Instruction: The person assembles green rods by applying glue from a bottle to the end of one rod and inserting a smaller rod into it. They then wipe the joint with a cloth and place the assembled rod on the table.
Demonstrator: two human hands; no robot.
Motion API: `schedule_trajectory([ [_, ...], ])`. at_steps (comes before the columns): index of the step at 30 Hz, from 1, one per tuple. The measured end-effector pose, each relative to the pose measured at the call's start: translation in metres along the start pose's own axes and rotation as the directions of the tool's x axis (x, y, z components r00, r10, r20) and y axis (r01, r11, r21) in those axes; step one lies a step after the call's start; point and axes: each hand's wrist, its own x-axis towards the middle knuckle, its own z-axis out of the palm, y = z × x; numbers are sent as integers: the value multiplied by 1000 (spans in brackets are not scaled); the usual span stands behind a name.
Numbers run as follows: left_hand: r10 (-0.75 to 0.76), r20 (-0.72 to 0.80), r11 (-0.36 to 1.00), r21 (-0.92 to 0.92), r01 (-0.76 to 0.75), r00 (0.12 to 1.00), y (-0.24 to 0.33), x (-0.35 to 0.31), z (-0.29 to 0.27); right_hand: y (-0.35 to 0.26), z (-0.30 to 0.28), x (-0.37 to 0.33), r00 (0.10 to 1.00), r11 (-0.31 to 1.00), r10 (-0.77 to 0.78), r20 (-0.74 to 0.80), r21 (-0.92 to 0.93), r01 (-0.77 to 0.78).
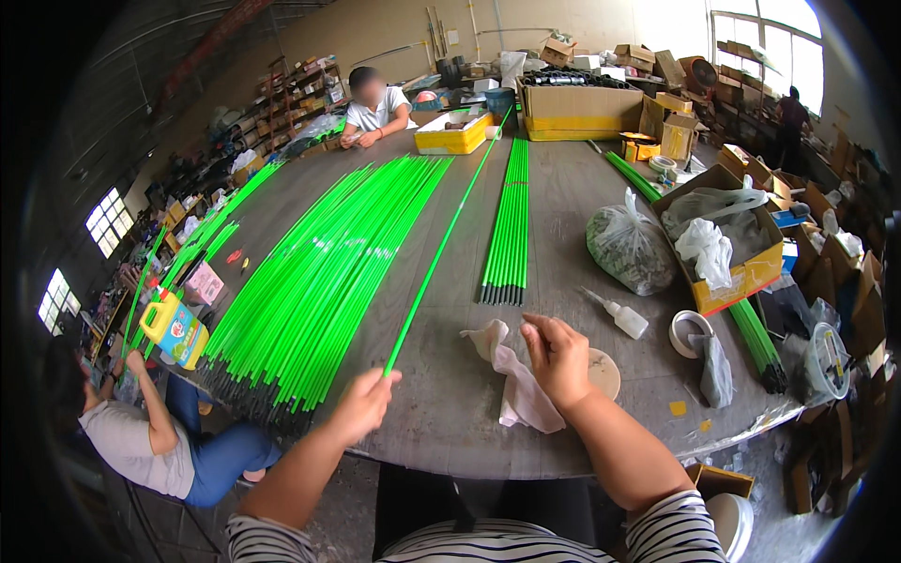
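Workshop tabletop (441, 418) covered with green rods (319, 272), one rod (435, 272) held in the left hand (361, 408)

Cluttered shelving and a beige wall (375, 42) are seen behind the wide grey tabletop. Three other people are visible: a white-shirted co-worker (375, 113) at the far edge, a co-worker in grey (141, 441) seated at the left, and a dark-clothed figure (793, 127) near the window. Most of the tabletop's left half is taken up by the fan of green rods, their dark ends turned toward the near edge.

The single rod is clamped between the thumb and fingers of the left hand at its near end; its length is angled away, between the fan and a narrow, banded row of rods (507, 225). At the far side a large carton (582, 114) is placed; at the right, an open box (741, 281) is filled with plastic bags. Beside it a clear bag with dark contents (631, 246) is set down. A yellow jug (174, 328) is stood at the left edge.

The right hand (560, 366) is raised over the near tabletop, thumb and fingers bent toward each other; whether they meet cannot be told. Just beside it a whitish cloth (526, 394) is crumpled. Nearby are laid a squeeze bottle (624, 319), a tape roll (676, 328) and a beige disc (605, 371), partly hidden by that hand.
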Motion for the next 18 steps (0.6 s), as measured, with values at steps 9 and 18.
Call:
schedule_trajectory([
  [9, 184, -87, 945, 288, -152, 979, 5, 164, 26, 4, 6, 2, 997, 996, 76, -23, 44, -75],
  [18, 664, -67, 559, 707, -434, 745, 6, 257, 69, 4, 8, 2, 995, 996, 84, 57, 32, -86],
])
